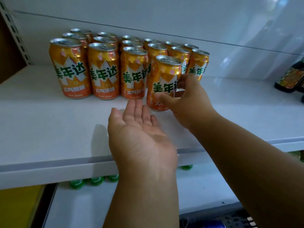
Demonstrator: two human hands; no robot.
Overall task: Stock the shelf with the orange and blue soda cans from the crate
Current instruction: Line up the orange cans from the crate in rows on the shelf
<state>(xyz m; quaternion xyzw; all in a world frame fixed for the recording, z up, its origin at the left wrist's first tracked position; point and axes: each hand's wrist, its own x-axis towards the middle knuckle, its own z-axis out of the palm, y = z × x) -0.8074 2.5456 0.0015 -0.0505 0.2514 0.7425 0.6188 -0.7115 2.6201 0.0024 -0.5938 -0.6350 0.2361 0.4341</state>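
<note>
Head view, reading from the left: orange soda cans (70, 68) stand upright in neat files on the white shelf (41, 122), three deep at the left and running back toward the rear wall. Next comes the left hand (139, 129), palm up with fingers straight and holding nothing, hovering over the shelf just in front of the rows. Beside it the right hand (185, 97) is wrapped around the lower right side of the front can (162, 79), thumb across the label and fingers behind; the can stands upright with its base on or just above the shelf, slightly forward of its row. A full can like this is likely weighty for its size, with a stiff but dentable thin wall and a smooth printed skin, so a mid-body wrap suits it better than a pinch at the rim. At bottom right a blue can (212, 224) shows partly in a dark crate (238, 218).
</note>
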